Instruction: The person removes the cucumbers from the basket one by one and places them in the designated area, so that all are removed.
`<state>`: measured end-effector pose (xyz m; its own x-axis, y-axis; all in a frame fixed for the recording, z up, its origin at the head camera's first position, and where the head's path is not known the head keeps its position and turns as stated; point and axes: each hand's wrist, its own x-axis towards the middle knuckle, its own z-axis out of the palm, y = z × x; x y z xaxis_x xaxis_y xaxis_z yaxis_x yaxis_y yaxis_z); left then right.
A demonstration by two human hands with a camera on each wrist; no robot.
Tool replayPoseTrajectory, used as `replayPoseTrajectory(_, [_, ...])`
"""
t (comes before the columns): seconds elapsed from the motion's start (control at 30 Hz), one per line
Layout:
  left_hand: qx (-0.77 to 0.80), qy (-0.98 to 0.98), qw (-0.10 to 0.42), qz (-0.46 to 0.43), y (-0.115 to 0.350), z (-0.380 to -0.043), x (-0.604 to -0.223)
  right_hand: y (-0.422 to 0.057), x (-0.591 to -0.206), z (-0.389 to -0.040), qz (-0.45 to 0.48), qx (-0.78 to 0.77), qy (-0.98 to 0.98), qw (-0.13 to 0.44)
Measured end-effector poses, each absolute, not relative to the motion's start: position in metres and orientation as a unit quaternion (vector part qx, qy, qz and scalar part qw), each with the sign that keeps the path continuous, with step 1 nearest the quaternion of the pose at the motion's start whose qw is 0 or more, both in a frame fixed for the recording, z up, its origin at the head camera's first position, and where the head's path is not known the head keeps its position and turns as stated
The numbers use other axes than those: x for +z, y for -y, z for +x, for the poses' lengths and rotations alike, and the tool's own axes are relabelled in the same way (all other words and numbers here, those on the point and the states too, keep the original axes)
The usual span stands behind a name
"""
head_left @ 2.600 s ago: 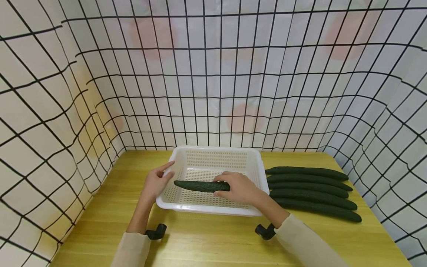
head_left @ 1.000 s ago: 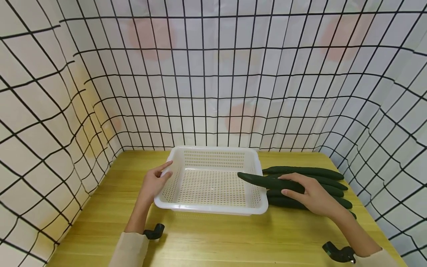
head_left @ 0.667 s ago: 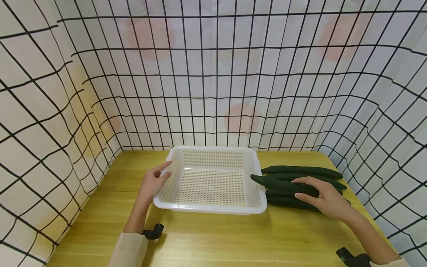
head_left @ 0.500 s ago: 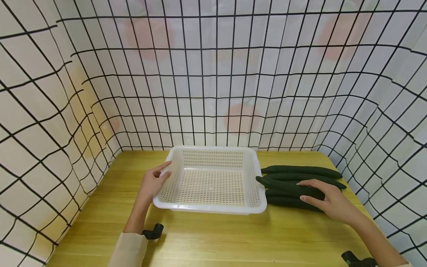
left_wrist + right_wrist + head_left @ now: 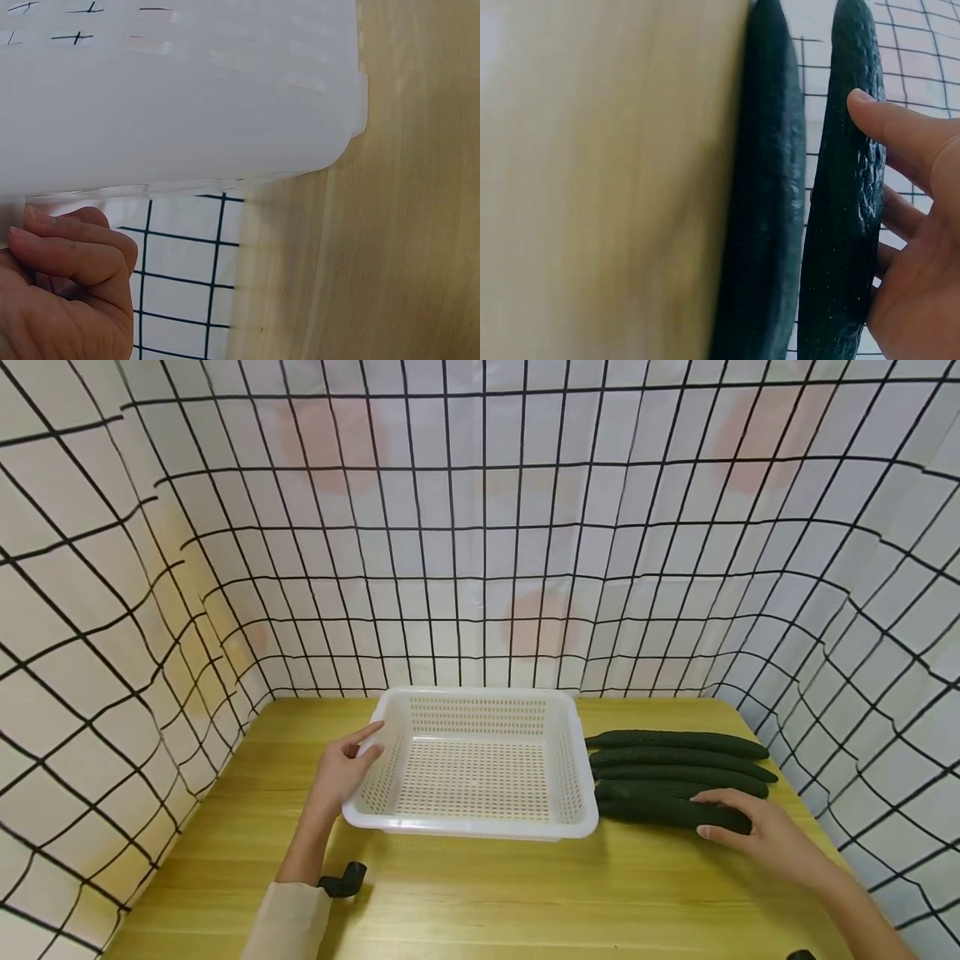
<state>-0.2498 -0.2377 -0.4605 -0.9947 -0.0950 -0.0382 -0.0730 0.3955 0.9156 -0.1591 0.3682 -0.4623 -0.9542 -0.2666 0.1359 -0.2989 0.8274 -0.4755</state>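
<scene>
A white plastic basket (image 5: 468, 827) with slotted walls stands mid-table. My left hand (image 5: 343, 772) grips its left rim; in the left wrist view the curled fingers (image 5: 82, 259) are right at the basket's edge. My right hand (image 5: 765, 835) holds a dark green cucumber (image 5: 844, 195) near one end, thumb on one side and fingers on the other. In the head view this cucumber overlaps the front of a row of cucumbers (image 5: 675, 739) right of the basket. Beside it in the right wrist view is another cucumber (image 5: 763, 210).
The wooden table (image 5: 480, 893) runs in front of the basket and to both sides of it. White walls with a black grid pattern (image 5: 480, 552) enclose it at the back, left and right. A black wrist camera mount (image 5: 345, 880) sits below the left hand.
My right hand has carried the cucumber from above the basket rightward, over the row of cucumbers, then lower toward the row's front. The left hand stays at the basket's left rim.
</scene>
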Motion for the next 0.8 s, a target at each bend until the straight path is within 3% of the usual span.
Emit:
replayPoseTrajectory(0.37, [-0.541, 0.839, 0.012, 0.050, 0.238, -0.251, -0.459, -0.363, -0.488, -0.155, 0.186, 0.230, 0.955, 0.035])
replayPoseTrajectory(0.8, [-0.544, 0.837, 0.012, 0.051, 0.237, -0.250, -0.460, -0.358, -0.499, -0.157, 0.202, 0.181, 0.959, 0.081])
